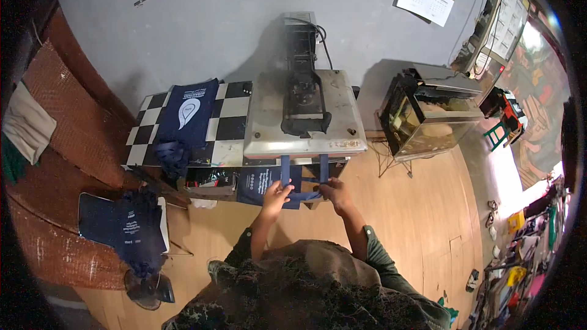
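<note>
A closed metal heat press (266, 110) with a dark arm stands on a checkered table (229, 104). Two navy straps (285, 165) hang from its front edge. My left hand (276, 198) holds the left strap, and my right hand (335, 194) grips the right one. Below them a navy printed fabric piece (257, 183) lies at the lower level, partly hidden by straps and hands. On the table's left part is a navy tote bag (186, 128) with a white drop-shaped print, its bunched straps at the front.
A glass tank (431, 134) stands right of the table. Folded navy bags (134, 232) rest on a support at lower left, above a dark fan (147, 287). A woven brown covering (67, 104) lines the left side. Piled items (513, 269) crowd the right beside a bright doorway.
</note>
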The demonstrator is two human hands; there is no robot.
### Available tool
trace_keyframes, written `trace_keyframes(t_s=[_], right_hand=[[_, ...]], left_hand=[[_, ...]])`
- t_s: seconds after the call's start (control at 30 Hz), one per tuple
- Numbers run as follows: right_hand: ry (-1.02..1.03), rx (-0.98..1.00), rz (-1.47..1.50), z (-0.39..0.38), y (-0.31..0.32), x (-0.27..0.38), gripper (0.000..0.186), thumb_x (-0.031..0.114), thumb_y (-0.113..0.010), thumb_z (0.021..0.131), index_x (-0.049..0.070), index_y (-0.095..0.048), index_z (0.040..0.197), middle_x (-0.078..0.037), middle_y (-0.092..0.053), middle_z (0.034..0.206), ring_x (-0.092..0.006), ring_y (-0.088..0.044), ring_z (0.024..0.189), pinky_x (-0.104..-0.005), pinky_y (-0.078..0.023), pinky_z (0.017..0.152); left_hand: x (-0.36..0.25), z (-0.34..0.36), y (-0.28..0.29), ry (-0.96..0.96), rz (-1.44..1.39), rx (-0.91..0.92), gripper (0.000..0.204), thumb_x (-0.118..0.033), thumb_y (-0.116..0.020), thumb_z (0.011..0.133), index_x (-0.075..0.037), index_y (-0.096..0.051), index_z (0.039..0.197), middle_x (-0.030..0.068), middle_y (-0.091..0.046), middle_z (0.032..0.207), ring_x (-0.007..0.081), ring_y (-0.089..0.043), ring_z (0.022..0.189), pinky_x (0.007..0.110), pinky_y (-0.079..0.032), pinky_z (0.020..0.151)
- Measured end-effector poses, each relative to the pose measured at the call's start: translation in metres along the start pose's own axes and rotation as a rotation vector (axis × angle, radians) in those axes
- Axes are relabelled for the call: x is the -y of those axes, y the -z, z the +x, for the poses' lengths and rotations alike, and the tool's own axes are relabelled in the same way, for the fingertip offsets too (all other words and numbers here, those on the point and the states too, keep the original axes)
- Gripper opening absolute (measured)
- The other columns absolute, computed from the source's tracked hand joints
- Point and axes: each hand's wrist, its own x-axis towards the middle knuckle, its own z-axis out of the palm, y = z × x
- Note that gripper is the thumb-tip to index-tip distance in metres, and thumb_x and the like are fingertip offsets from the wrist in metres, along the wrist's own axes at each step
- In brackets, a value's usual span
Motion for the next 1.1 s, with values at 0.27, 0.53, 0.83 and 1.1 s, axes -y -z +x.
trace_keyframes(t_s=[0.27,0.53,0.83,1.1], right_hand=[[-0.077,-0.011,0.062,-0.015,-0.006,0.000,0.021,0.008,-0.060,0.092,0.007,-0.052,0.112,-0.011,-0.064,0.103,-0.0233,-0.065,0.092,-0.0368,-0.055,0.078],[-0.079,-0.037,0.373,-0.018,-0.019,0.016,0.016,0.013,-0.056,0.097,0.014,-0.047,0.111,-0.006,-0.061,0.098,-0.0186,-0.061,0.079,-0.0381,-0.055,0.070],[-0.013,-0.080,0.225,-0.015,-0.028,0.019,0.017,0.010,-0.057,0.097,0.015,-0.045,0.109,-0.003,-0.058,0.094,-0.0144,-0.058,0.067,-0.0331,-0.052,0.052],[0.038,-0.012,0.159,-0.018,-0.022,0.013,0.029,0.001,-0.059,0.092,0.015,-0.042,0.112,-0.006,-0.057,0.094,-0.0154,-0.059,0.065,-0.0370,-0.056,0.051]], left_hand=[[0.013,0.002,-0.013,0.111,-0.139,-0.110,0.030,-0.031,-0.068,0.092,-0.018,-0.059,0.117,-0.0071,-0.057,0.100,0.0053,-0.053,0.092,0.028,-0.046,0.072],[-0.012,-0.012,-0.020,0.159,-0.229,-0.106,0.034,-0.046,-0.071,0.088,-0.022,-0.054,0.106,-0.0078,-0.042,0.079,0.0053,-0.040,0.068,0.026,-0.040,0.063],[-0.025,-0.034,-0.035,0.127,-0.171,-0.207,0.027,-0.046,-0.068,0.090,-0.021,-0.059,0.096,-0.0096,-0.046,0.072,0.0015,-0.041,0.058,0.019,-0.030,0.047],[0.015,-0.017,-0.027,0.009,-0.028,-0.277,0.018,-0.022,-0.062,0.094,-0.015,-0.063,0.110,-0.0055,-0.056,0.079,0.0035,-0.046,0.058,0.021,-0.033,0.046]])
